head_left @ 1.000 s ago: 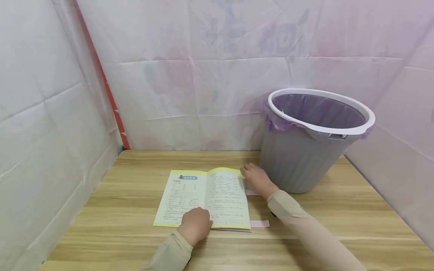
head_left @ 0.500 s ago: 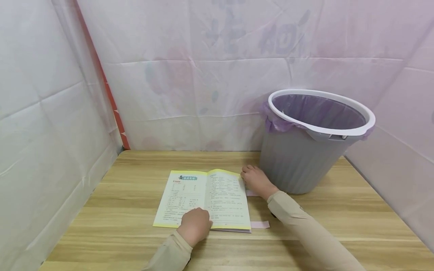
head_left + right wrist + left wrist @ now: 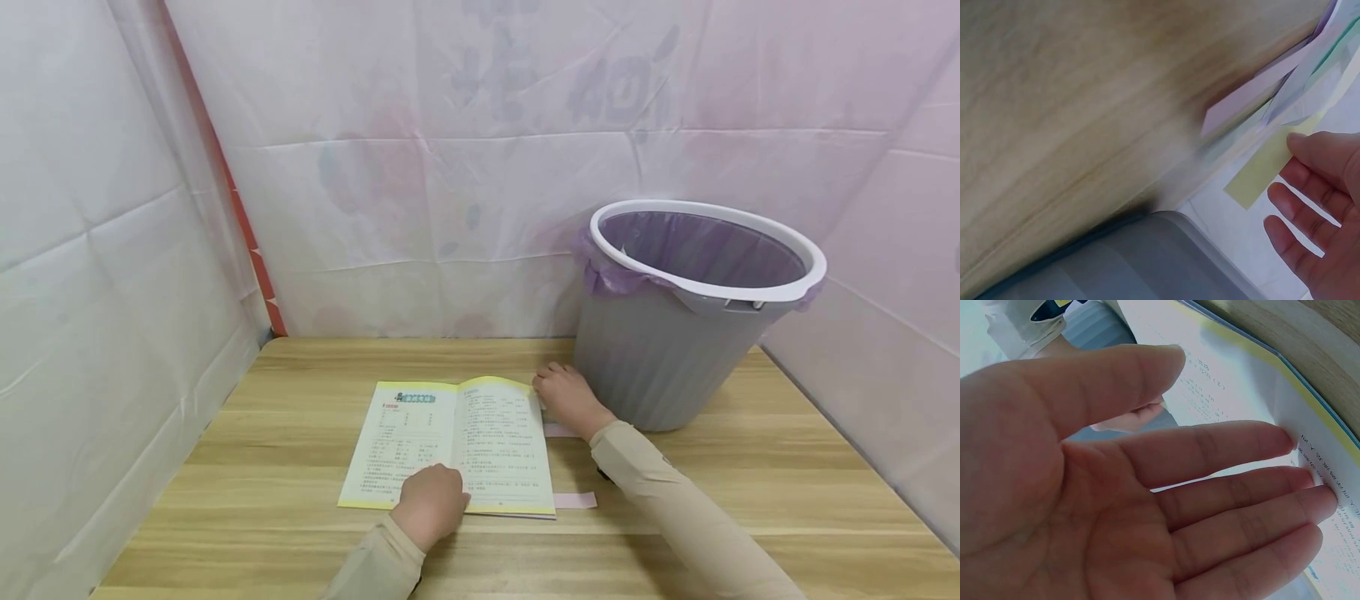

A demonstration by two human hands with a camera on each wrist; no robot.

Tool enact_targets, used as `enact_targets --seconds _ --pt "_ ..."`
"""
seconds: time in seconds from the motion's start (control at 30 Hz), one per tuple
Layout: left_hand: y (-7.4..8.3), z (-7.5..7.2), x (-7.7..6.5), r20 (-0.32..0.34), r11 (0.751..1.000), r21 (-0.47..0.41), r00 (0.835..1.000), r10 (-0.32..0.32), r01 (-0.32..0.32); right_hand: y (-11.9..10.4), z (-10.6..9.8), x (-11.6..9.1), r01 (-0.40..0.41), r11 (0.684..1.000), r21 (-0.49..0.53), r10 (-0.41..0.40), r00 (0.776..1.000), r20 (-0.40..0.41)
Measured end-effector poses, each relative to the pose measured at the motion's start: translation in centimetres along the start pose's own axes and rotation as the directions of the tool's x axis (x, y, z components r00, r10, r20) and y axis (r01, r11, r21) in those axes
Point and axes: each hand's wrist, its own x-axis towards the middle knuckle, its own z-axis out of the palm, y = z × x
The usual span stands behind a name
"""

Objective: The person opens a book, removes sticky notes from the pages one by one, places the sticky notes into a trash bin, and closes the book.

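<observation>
An open book [image 3: 408, 458] with yellow-edged printed pages lies on the wooden table. My left hand [image 3: 432, 504] rests at its lower middle; in the left wrist view the fingers [image 3: 1241, 506] are fairly straight, their tips on a page. At the upper right corner of the book is my right hand [image 3: 572, 398]. Its thumb and index finger pinch a yellow paper strip [image 3: 1257, 178] that sticks out from the pages, as the right wrist view shows. Two pink paper strips [image 3: 576, 500] also jut from the book's right side.
A grey trash bin [image 3: 645, 358] with a white rim and purple liner stands right behind my right hand. Pale printed sheets [image 3: 450, 208] hang at the back and both sides of the table [image 3: 247, 517].
Both hands stay almost where they were, and the book lies in the same place. The head view has shifted very slightly.
</observation>
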Motion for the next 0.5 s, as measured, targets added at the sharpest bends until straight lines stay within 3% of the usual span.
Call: enact_targets --seconds 0.5 --pt "0.09 0.01 -0.02 0.002 1.0 0.011 1.0 -0.008 0.008 0.82 -0.67 0.69 -0.074 0.996 0.059 0.075 0.997 -0.017"
